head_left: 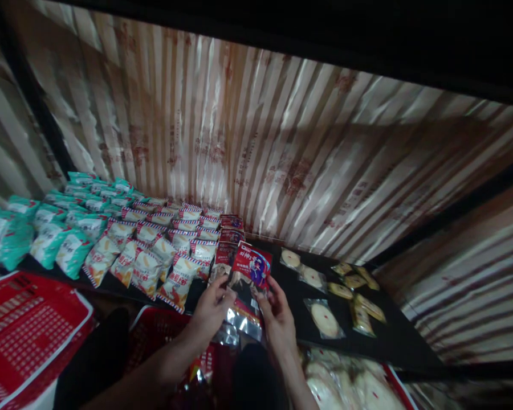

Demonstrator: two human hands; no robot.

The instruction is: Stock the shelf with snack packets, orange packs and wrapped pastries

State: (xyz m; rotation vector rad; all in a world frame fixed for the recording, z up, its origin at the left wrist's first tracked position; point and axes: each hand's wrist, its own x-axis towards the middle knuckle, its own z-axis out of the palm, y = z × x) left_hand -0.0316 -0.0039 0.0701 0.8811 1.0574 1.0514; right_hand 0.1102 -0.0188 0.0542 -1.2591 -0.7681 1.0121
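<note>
Both hands grip a red and dark snack packet (250,270) with a shiny silver lower end, tilted over the shelf's front edge. My left hand (214,307) is closed on its left side, thumb toward the front. On the right side, my right hand (276,313) pinches it between thumb and fingers. Right behind the held packet stands a row of similar dark red packets (231,234). White and orange snack bags (179,279) stand in rows to the left of my left hand. To the right of my right hand lies a round, pale wrapped cake (325,319).
Green and white bags (72,250) crowd the shelf's left end. Small yellow packets (361,310) lie on the black shelf (393,336) at right. Below are a red basket (38,330) and a crate of pale wrapped cakes (350,387). A dark beam (325,34) crosses overhead.
</note>
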